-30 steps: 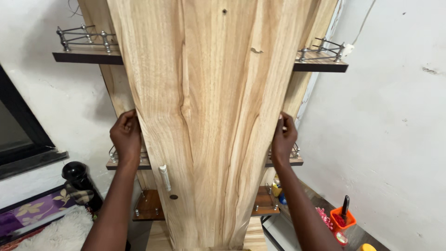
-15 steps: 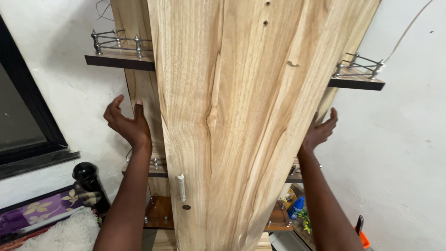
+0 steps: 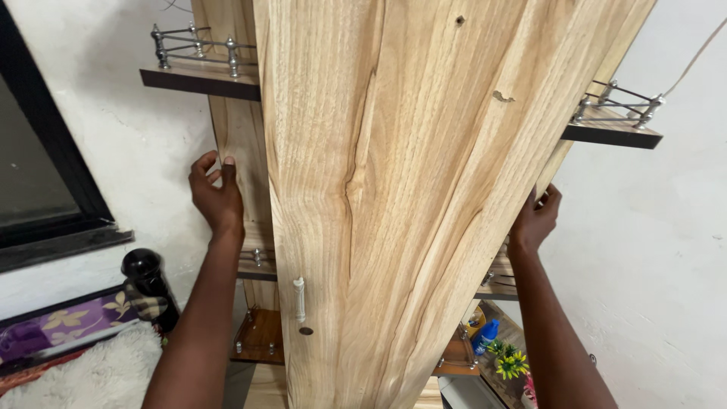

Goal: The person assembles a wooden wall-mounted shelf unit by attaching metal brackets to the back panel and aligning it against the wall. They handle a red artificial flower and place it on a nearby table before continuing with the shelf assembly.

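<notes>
White wall (image 3: 151,144); cabinet (image 3: 394,227) between hands (image 3: 218,198)

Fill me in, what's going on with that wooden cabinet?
A person stands facing a tall light-wood cabinet, one bare hand on each side. The left hand lies flat against the left side panel, fingers spread. The right hand grips the right edge. The door, with its small white handle, is shut. Dark side shelves with metal rails stick out on both sides.
</notes>
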